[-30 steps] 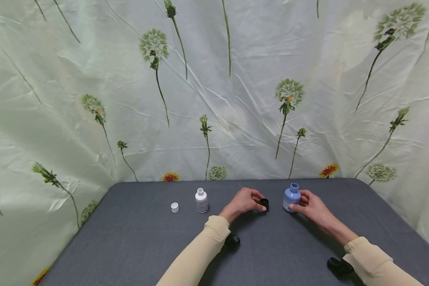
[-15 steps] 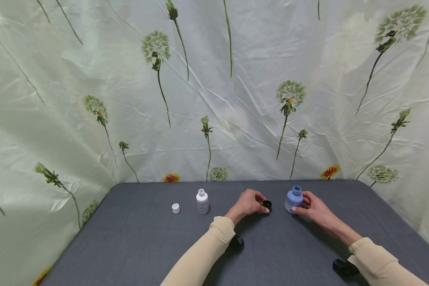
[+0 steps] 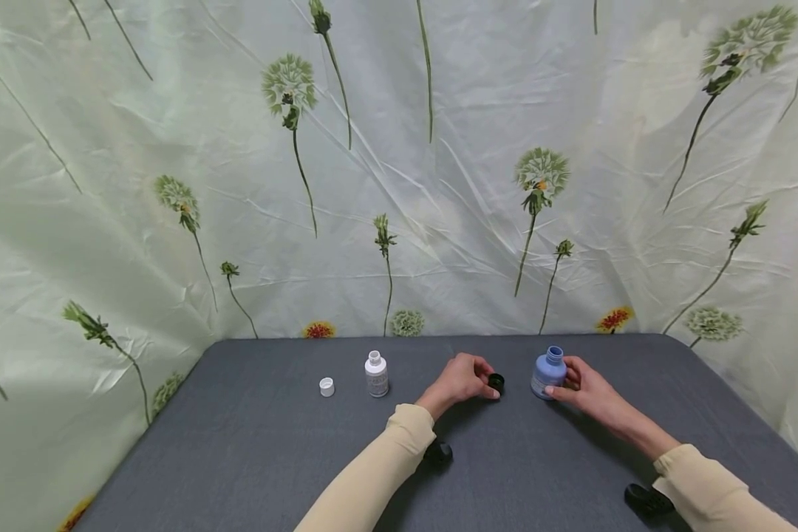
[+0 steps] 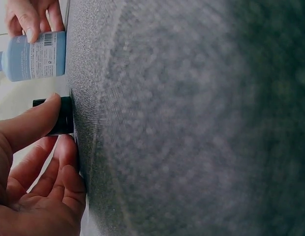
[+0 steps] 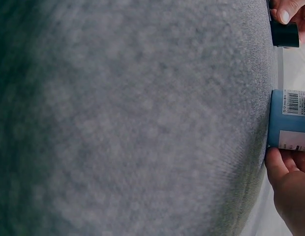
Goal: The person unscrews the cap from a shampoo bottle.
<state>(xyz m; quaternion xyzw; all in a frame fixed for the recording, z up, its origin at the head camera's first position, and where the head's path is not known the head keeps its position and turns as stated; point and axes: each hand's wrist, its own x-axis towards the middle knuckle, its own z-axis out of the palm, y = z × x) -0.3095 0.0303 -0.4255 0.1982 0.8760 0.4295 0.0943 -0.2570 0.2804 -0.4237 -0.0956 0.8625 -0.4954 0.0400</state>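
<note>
My left hand (image 3: 462, 379) pinches a black bottle cap (image 3: 496, 383) between thumb and fingers, its hollow side facing up. In the left wrist view the cap (image 4: 66, 115) sits right at the grey cloth. To the right of it, my right hand (image 3: 588, 391) holds an uncapped blue bottle (image 3: 548, 375) by its right side. The bottle stands upright on the table, its neck bare. A printed label with a barcode shows on the blue bottle (image 5: 285, 118) in the right wrist view, where the thumb is mostly cut off by the frame edge.
Left of my hands stands an uncapped white bottle (image 3: 376, 375) on the dark grey table (image 3: 253, 443). A white cap (image 3: 326, 386) lies hollow side up beside it. Behind the table hangs a flower-printed curtain (image 3: 452, 222).
Both hands, the black cap and the blue bottle appear slightly further right in the head view, which has itself shifted a little. Both grips look the same.
</note>
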